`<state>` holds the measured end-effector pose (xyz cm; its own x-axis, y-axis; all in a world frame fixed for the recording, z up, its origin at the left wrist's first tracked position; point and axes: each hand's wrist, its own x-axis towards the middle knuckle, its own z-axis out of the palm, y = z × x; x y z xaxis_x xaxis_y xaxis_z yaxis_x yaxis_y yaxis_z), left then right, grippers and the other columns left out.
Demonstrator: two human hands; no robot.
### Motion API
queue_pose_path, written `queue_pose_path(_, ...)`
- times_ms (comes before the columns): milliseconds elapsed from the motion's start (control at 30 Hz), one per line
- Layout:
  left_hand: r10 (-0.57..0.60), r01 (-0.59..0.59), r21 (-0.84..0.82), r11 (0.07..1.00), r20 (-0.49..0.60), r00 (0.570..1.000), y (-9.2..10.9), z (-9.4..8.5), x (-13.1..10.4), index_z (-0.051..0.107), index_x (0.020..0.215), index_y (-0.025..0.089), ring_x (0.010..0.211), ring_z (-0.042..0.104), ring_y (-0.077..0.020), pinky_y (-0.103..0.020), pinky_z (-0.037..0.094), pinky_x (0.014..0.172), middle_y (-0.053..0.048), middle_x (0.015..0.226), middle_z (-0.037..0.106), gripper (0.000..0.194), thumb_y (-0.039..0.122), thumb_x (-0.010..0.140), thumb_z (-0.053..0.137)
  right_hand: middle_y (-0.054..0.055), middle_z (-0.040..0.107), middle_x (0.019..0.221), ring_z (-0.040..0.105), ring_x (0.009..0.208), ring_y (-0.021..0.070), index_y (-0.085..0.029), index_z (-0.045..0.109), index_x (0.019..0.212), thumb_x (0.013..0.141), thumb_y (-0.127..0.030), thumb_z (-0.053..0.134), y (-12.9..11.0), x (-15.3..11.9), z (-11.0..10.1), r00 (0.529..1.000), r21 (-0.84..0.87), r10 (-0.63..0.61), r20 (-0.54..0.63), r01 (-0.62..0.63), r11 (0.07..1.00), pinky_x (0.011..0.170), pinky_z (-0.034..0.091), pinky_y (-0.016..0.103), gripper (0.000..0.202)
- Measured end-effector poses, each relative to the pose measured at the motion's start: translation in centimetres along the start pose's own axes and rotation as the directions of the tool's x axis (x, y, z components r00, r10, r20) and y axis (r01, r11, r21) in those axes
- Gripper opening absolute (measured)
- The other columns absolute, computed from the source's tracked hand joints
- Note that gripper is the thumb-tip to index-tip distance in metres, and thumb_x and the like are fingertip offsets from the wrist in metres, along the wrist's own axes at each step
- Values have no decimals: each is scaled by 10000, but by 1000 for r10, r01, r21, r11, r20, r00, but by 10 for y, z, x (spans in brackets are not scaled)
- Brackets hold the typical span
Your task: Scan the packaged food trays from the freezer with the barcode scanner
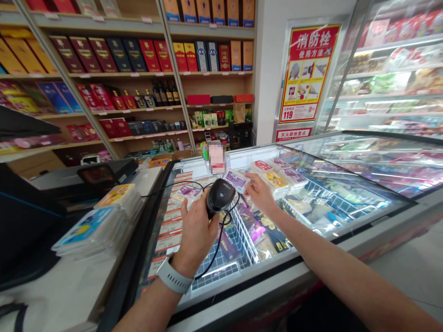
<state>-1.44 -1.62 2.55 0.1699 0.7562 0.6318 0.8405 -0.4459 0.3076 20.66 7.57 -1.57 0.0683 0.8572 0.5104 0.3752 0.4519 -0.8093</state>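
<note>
My left hand (197,226), with a grey watch on its wrist, is wrapped round a black barcode scanner (221,196) whose cable hangs over the freezer glass. Beyond the scanner, my right hand (258,186) pinches the right edge of a flat purple-and-white pack (236,180). Another purple pack (189,191) lies on the glass left of the scanner. To the right of my right hand's pack are stacks of similar packs, with a yellow one (276,180), a red one (261,166) and a purple one (293,175) on top.
The glass-topped freezer (294,263) holds wire baskets of frozen goods. On the left counter (86,281) stand stacked blue-topped packs (86,228) and yellow-topped packs (117,196), beside black equipment (27,212). Shelves (124,76) of boxes and bottles line the back wall.
</note>
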Motion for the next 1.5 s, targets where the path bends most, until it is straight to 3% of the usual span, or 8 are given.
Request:
queue_pose_path(667,26,-26,5,1000,15,1000,2,-2,2,417,1354,144,1196,562,-291,-519,243,1120,-139,1270,621,516,222,853,518,-51,561,720,641,636,129,-253,512,1179,833,-291,519,-9,-2,0,999,88,18,43,-22,996,577,579,264,348)
queue_pose_path(1000,10,-10,10,1000,17,1000,2,-2,2,422,1353,150,1188,563,-286,-518,225,1132,-134,1260,627,510,234,858,509,-53,573,728,637,634,120,-252,505,1203,848,-289,507,-6,-2,1,999,54,6,41,-8,998,590,566,248,357)
queue_pose_path(1133,10,-10,9,1000,11,1000,1,-1,1,422,1361,153,1194,560,-287,-526,221,1135,-131,1275,620,517,236,858,508,-46,598,742,628,634,121,-249,490,1228,863,-261,495,-10,-1,-5,1000,-78,-14,-1,14,997,635,543,255,365)
queue_pose_path(1233,5,-5,9,1000,6,1000,1,-1,1,422,1365,158,1188,562,-286,-528,222,1133,-128,1273,622,523,233,855,511,-4,622,780,630,682,154,-212,533,1189,858,-236,509,-14,1,-14,994,-310,-83,-70,58,949,701,518,294,332)
queue_pose_path(1367,3,-3,7,1000,3,1000,2,-3,1,431,1351,132,1175,569,-286,-525,229,1128,-140,1251,631,511,237,858,510,66,645,914,616,770,190,-162,552,1157,863,-188,496,-18,5,-24,980,-600,-183,-82,98,794,803,473,327,301)
queue_pose_path(1500,-8,8,-7,1000,6,1000,5,-5,2,441,1329,124,1164,573,-289,-541,213,1129,-146,1235,639,491,245,859,513,111,612,1034,585,897,209,-139,555,1114,913,-168,436,-21,9,-21,986,-796,-161,48,136,590,826,446,310,235)
